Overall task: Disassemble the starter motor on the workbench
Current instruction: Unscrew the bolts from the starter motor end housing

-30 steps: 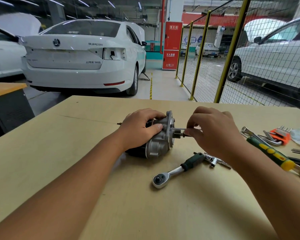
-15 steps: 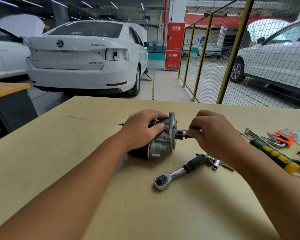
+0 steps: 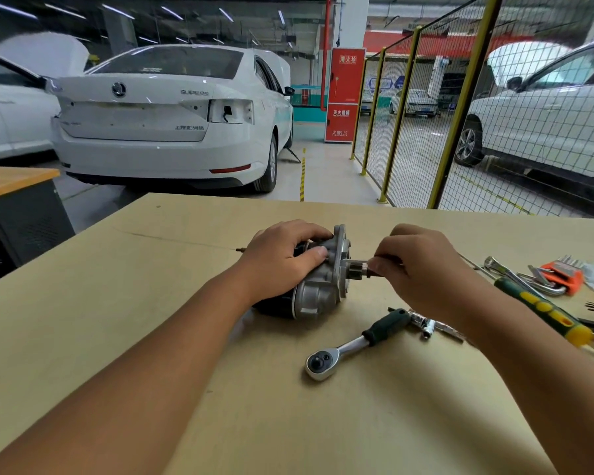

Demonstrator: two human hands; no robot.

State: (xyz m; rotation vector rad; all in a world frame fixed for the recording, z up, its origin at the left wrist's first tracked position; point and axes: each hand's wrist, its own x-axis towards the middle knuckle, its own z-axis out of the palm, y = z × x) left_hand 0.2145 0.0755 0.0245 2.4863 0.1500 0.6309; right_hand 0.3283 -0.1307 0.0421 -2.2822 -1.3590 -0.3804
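The starter motor [image 3: 318,289] lies on its side in the middle of the workbench [image 3: 117,303], silver nose housing and flange facing right, black body to the left. My left hand [image 3: 282,258] grips the motor from above, thumb on the housing. My right hand [image 3: 422,269] pinches a thin metal tool [image 3: 355,261] whose tip meets the flange just above the small pinion gear [image 3: 356,270]. A thin stud pokes out of the motor's left end.
A ratchet wrench [image 3: 354,344] with a dark green grip lies in front of the motor, a small socket [image 3: 427,329] beside it. At the right lie a green-yellow screwdriver [image 3: 546,310], spanners and an orange hex-key set [image 3: 561,274]. White cars and a yellow mesh fence stand beyond the bench.
My right hand has shifted slightly at the flange with the thin tool, first closing in towards the pinion, then easing back. My left hand keeps its grip on the motor.
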